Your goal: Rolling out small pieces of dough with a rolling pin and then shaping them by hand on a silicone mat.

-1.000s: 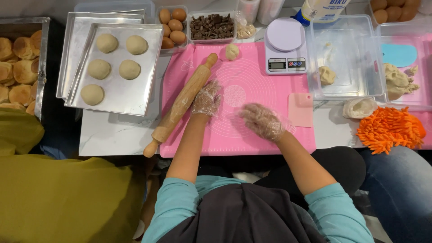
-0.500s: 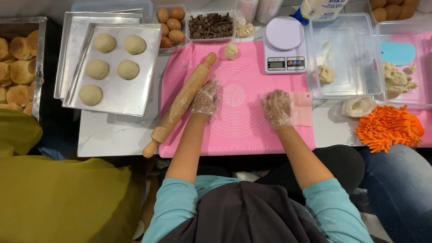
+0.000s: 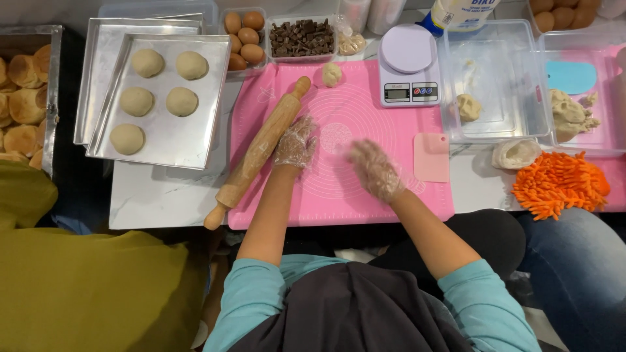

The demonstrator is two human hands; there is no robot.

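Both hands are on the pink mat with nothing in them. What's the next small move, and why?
Probably reach the left hand up to the dough ball at the mat's top edge. Both hands are empty, the mat's middle is bare, and the rolling pin lies beside the left hand.

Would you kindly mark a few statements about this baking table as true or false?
1. The tray holds five dough balls. True.
2. The left hand grips the rolling pin. False: it lies flat on the pink mat beside the pin.
3. A dough ball sits on the scale. False: its platform is bare; a ball lies on the mat nearby.
4. Both hands wear clear gloves. True; the right hand is blurred.
5. The pink scraper lies right of the right hand. True.
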